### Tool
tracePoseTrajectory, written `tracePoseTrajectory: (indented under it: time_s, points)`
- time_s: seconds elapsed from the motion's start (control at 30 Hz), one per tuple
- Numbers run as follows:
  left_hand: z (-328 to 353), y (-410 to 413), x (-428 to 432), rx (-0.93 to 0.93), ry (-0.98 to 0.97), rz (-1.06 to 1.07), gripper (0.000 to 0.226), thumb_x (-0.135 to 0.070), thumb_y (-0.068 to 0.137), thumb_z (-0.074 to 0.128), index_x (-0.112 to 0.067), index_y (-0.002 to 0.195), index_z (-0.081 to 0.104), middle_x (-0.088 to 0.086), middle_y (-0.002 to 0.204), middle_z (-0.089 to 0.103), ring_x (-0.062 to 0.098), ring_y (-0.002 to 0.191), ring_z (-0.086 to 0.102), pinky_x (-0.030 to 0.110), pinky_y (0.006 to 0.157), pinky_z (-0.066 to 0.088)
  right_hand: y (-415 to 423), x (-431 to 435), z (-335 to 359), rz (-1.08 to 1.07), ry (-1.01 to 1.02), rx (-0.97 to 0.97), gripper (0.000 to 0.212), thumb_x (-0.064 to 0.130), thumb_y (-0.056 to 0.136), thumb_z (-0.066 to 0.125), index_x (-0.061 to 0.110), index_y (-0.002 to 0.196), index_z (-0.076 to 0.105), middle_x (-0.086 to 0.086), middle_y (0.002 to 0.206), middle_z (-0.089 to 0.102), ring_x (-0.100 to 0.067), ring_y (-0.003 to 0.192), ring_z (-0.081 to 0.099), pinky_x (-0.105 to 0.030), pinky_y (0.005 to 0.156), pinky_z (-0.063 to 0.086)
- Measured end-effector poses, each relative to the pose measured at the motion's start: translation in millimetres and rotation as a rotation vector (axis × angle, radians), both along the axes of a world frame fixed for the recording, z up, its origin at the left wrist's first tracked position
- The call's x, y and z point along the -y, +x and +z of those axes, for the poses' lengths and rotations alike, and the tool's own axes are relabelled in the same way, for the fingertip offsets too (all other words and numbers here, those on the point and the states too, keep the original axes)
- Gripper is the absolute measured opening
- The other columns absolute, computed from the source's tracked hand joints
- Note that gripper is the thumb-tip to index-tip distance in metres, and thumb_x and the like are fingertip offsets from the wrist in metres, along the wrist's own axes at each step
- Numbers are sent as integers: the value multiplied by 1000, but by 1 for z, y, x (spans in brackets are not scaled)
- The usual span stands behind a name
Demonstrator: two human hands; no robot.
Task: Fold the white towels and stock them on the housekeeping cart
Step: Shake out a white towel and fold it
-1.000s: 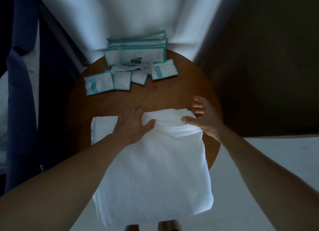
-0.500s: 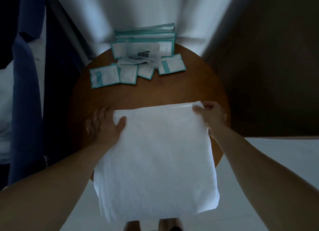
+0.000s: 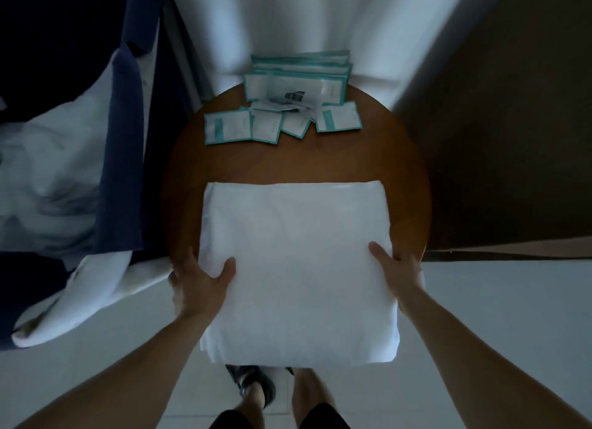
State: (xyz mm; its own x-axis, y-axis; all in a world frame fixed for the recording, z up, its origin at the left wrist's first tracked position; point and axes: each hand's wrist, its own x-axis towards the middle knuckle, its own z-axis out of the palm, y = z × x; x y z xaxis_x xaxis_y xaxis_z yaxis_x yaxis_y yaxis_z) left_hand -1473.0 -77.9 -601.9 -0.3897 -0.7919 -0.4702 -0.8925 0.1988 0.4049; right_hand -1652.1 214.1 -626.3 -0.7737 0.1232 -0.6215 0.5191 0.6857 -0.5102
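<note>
Now, with left hand (image 3: 198, 284) and right hand (image 3: 400, 268) gripping the towel (image 3: 298, 268) at nine and three o'clock, I'd fold evenly, matching edges.

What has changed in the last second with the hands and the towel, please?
The left hand and right hand left the far edge of the towel and moved back toward the person. They now hold its side edges, thumbs on top. The bunched far fold has been flattened. The towel stays on the table, and the packets have not moved.
</note>
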Motion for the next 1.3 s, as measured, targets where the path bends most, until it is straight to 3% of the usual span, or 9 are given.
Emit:
tracePoseTrajectory:
  time_s: [0.2, 0.33, 0.47, 0.63, 0.73, 0.9, 1.07, 1.2, 1.3]
  points:
    - [-18, 57, -17, 12, 127, 140, 87, -61, 79, 69, -8, 142, 39, 19, 137, 43, 44, 119, 49, 58, 96, 47, 58, -14, -7, 21, 89, -2, 71, 76, 81, 57, 20, 124, 53, 0, 106, 62, -29, 94, 60, -42, 84, 51]
    - [-22, 69, -25, -3, 423, 191, 76, -63, 84, 64, -5, 131, 53, 16, 124, 62, 33, 104, 58, 41, 87, 48, 70, -9, -1, 51, 112, 24, 72, 70, 82, 62, 13, 125, 51, -5, 106, 62, -31, 93, 61, -42, 80, 53]
    - [-15, 73, -9, -11, 379, 121, 73, -67, 80, 66, -6, 121, 62, 11, 111, 65, 32, 98, 61, 40, 87, 50, 73, -9, 8, -4, -42, 36, 59, 61, 84, 68, 17, 121, 54, 2, 97, 62, -25, 89, 61, -39, 79, 50]
    - [-4, 66, 3, -243, 621, 200, 45, -42, 83, 77, -19, 118, 63, 7, 112, 71, 31, 96, 69, 49, 87, 56, 83, -16, 23, -59, -319, 170, 55, 45, 86, 74, 22, 127, 47, -3, 118, 63, -27, 103, 63, -49, 88, 53]
    - [5, 55, 5, -304, 792, 262, 29, -27, 88, 74, -22, 115, 63, 3, 102, 75, 25, 83, 75, 38, 63, 60, 87, -17, 25, -58, -338, 184, 45, 38, 88, 75, 22, 124, 53, -5, 116, 67, -30, 104, 65, -51, 94, 54]
    - [27, 24, 2, -403, 668, 246, 10, -19, 89, 72, -22, 96, 65, -5, 90, 71, 14, 69, 70, 26, 52, 53, 72, -6, 44, -109, -371, 56, 41, 35, 93, 69, 18, 124, 48, -8, 119, 64, -31, 106, 64, -48, 87, 54]
    - [94, -55, 18, -611, 604, 117, 15, -22, 89, 72, -25, 102, 66, -14, 78, 73, 10, 69, 71, 22, 52, 54, 0, 15, 103, 31, -320, -222, 49, 46, 91, 67, 24, 130, 50, 2, 118, 61, -23, 104, 60, -46, 90, 53]
    - [125, -80, 36, -797, 581, 51, 14, -29, 88, 73, -38, 98, 69, -20, 87, 75, 2, 77, 72, 17, 54, 55, -51, 27, 138, 39, -404, -364, 28, 51, 84, 68, 41, 105, 54, 14, 106, 61, -11, 96, 61, -35, 79, 53]
    - [92, -68, 39, -775, 512, 70, 18, -30, 89, 71, -42, 102, 65, -24, 91, 74, -2, 80, 71, 14, 56, 54, -64, 28, 120, 10, -423, -317, 28, 54, 79, 70, 44, 101, 56, 13, 109, 65, -14, 98, 65, -42, 85, 56]
